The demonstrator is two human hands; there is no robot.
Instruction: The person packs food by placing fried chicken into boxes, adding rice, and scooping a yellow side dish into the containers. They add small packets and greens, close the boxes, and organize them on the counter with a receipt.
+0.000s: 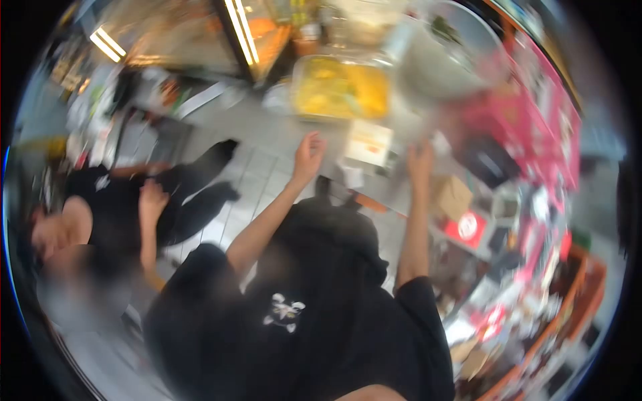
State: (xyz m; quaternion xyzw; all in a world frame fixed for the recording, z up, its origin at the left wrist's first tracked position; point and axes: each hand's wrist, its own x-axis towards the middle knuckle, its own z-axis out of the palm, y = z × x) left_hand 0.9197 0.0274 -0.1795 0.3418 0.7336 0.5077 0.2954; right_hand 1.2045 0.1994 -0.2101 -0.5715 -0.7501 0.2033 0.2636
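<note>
Left of a white box with orange print, my left hand is raised, its fingers loosely bent and apart with nothing in them. My right hand is on the other side of the box, beside a small white piece that looks like paper. Motion blur smears its fingers, so I cannot tell whether they grip anything. Beyond both hands is a clear-walled tray of yellow food. A large pale round tub with something green inside stands at the back right.
A pink crate and a black container are to the right. Nearer are a brown cardboard box and a red package. A person in black stands on the left. Lit glass cases are at the back left.
</note>
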